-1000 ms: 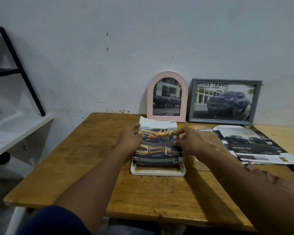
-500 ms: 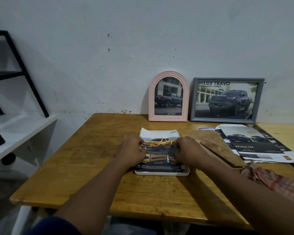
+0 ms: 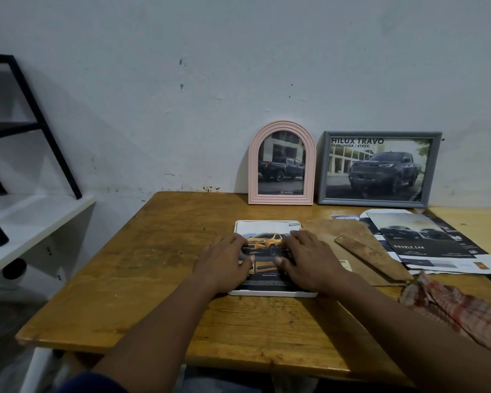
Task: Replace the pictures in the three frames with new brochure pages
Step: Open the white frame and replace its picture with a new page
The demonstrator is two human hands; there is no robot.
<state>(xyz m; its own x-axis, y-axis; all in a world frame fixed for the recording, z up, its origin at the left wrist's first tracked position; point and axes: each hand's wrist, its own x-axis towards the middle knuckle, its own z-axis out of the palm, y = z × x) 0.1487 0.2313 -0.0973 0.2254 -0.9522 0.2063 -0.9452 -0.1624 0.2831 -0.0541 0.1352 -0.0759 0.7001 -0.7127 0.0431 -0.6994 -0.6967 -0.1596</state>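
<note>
Brochure page (image 3: 267, 228) flat on white frame (image 3: 272, 294), rim showing near edge; left hand (image 3: 224, 265), right hand (image 3: 309, 265) press, fingers (image 3: 234, 240) straight.

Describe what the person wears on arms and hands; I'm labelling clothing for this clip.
Both forearms are bare. The left hand and right hand show no gloves, rings or watch. A dark blue sleeve shows at the bottom edge, on the left upper arm.

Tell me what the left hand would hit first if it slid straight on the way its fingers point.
The left hand lies flat on the brochure page, fingers pointing toward the wall, slightly right. Past the page's far edge comes bare table, then probably the pink arched frame, though depth is unclear.
</note>
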